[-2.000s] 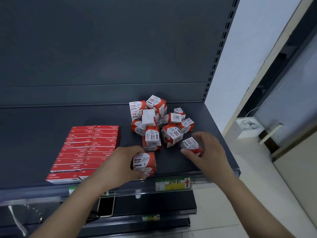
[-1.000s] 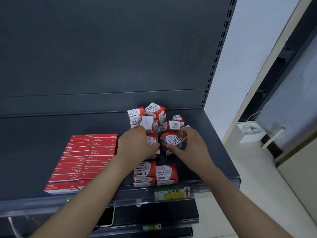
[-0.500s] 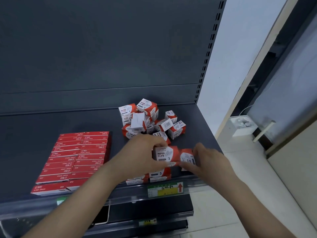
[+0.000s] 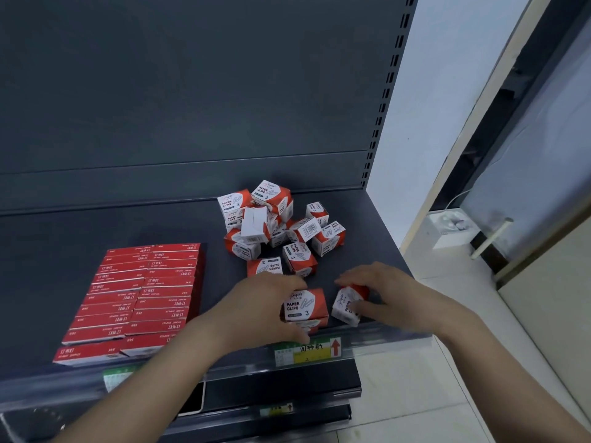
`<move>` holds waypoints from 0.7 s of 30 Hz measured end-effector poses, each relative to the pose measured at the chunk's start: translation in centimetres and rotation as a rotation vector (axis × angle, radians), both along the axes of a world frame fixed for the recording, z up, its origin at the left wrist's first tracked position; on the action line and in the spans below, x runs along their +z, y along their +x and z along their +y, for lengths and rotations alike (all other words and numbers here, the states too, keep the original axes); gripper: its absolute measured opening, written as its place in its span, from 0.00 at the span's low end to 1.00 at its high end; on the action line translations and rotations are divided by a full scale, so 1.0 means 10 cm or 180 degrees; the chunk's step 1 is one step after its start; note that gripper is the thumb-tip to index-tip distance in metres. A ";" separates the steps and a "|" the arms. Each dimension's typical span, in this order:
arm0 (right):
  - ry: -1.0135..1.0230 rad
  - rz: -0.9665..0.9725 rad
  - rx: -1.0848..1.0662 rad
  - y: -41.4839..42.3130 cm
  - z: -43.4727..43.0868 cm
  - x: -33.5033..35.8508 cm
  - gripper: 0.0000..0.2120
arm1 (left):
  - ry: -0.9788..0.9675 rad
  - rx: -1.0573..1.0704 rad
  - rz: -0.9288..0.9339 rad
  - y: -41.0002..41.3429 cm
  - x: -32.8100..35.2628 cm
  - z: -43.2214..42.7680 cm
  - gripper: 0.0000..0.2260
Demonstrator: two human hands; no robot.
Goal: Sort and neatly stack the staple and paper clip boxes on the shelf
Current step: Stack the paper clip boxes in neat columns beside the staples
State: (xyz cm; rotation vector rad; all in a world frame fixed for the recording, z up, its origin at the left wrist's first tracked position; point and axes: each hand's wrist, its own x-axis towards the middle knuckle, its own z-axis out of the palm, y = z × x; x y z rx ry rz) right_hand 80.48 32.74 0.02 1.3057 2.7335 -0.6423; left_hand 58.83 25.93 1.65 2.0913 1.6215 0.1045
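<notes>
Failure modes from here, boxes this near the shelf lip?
The tilted box in the right hand is near the shelf lip; a slip may drop it off. Setting it down could nudge the stack the left hand holds. The loose pile behind may topple.

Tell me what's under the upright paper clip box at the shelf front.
A second paper clip box lies beneath, with only its front edge showing. The top box and the left hand cover the rest.

I'm seeing red-and-white paper clip boxes (image 4: 271,196) with dark lettering, solid red staple boxes (image 4: 144,292) with white print, a dark grey shelf (image 4: 96,225), and a yellow-green price label (image 4: 308,351) with a red arrow.
</notes>
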 end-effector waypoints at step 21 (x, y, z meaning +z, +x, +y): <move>0.0991 0.0148 -0.0045 -0.66 0.22 0.06 0.14 | 0.0547 0.0617 0.0490 -0.59 0.08 0.42 0.14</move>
